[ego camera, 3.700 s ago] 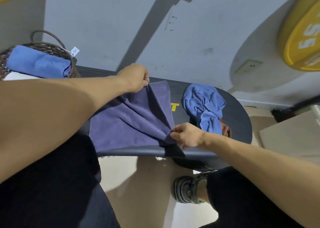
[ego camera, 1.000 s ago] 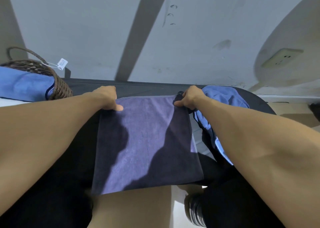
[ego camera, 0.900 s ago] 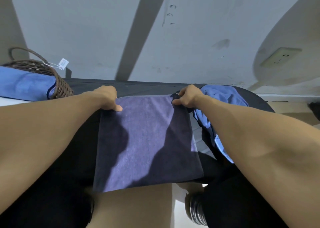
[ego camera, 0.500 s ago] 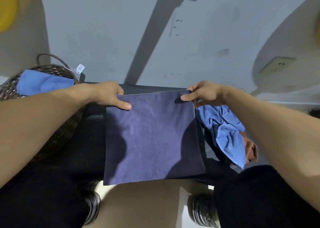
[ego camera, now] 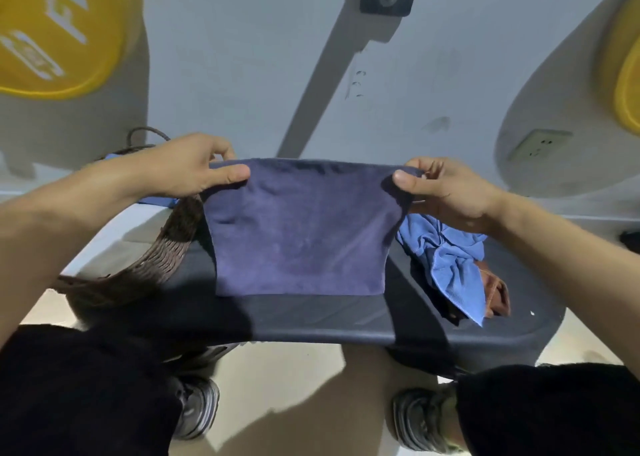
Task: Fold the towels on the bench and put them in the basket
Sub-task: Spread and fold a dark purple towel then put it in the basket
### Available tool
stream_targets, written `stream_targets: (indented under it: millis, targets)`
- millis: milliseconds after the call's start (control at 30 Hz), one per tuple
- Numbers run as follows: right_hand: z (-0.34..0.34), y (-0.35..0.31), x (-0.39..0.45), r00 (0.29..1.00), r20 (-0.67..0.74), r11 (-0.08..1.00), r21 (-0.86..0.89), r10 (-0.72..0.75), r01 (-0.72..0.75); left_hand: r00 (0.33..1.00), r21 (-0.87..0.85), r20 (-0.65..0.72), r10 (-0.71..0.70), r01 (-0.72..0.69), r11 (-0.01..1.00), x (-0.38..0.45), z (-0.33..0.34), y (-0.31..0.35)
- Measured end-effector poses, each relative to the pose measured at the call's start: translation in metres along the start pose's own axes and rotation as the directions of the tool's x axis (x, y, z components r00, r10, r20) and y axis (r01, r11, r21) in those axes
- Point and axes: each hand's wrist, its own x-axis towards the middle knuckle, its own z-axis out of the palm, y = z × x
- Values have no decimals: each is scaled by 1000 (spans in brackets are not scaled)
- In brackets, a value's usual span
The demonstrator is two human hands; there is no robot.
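Black padded bench [ego camera: 346, 320] carries a crumpled light-blue towel [ego camera: 446, 254] at right. Brown woven wicker basket [ego camera: 162, 251] stands left. Folded dark-purple towel [ego camera: 298, 230] hangs above the bench, top corners pinched by left hand [ego camera: 180, 171] and right hand [ego camera: 446, 195].

The navy towel [ego camera: 298, 233] is matt cloth with a soft, faintly napped face. The light blue towel [ego camera: 450, 258] is thinner, crinkled cloth. The basket [ego camera: 162, 254] is rough brown wicker. The surface [ego camera: 329, 320] is dark, smooth padding with a slight sheen.
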Motion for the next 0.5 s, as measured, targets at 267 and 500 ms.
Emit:
stream_targets:
  millis: [267, 500]
  targets:
    - [-2, -16, -34, 978, -115, 883, -459, -171, 100, 969, -179, -235, 76, -120, 976, -28, -10, 9]
    - [15, -25, -47, 963, 37, 600, -775, -266, 196, 957, -206, -275, 88, -148, 967, -42, -15, 9]
